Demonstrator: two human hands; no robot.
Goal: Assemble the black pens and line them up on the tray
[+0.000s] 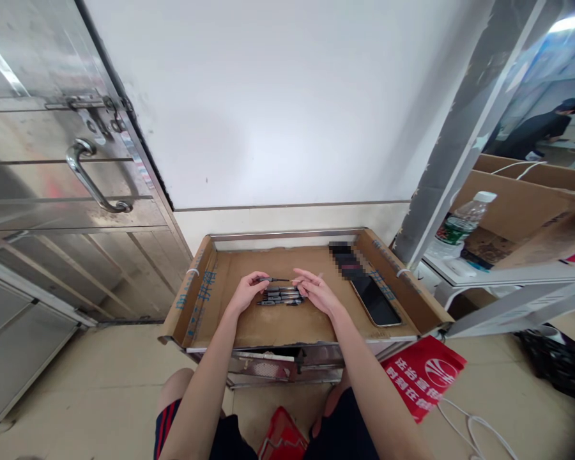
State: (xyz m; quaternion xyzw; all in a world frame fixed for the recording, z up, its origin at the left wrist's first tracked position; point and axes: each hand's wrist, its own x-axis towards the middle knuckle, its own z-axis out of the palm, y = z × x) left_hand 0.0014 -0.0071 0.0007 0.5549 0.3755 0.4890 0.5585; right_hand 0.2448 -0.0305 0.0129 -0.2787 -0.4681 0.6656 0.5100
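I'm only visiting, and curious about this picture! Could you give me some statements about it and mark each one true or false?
1. The left hand holds a dark pen. True.
2. A phone lies on the cardboard. True.
3. The phone is to the left of the grouped pens. False: it is to their right.
4. Both hands wear gloves. False: the left hand and the right hand are bare.
5. The bottle has a white cap. True.
6. The door's handle is wooden. False: it is shiny metal.
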